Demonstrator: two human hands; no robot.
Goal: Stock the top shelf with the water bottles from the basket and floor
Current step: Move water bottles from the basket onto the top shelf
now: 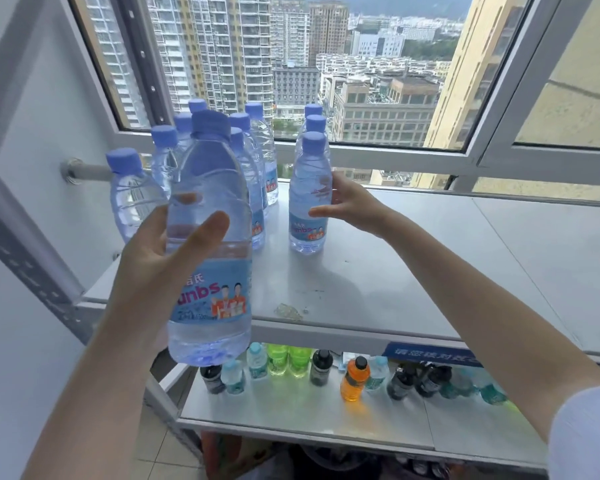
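Observation:
My left hand (160, 268) grips a clear water bottle (210, 233) with a blue cap and blue label, held upright in the air in front of the top shelf (378, 282). My right hand (352, 202) wraps around another water bottle (308, 199) that stands on the shelf at the front of a short row of three. Several more blue-capped bottles (253, 161) stand grouped at the shelf's back left, partly hidden behind the held bottle.
The right part of the top shelf is bare metal. A lower shelf (309, 410) carries a row of small drink bottles, green, orange (354, 377), dark and teal. A window frame (378, 154) runs right behind the shelf. A slotted metal upright (25, 251) stands at left.

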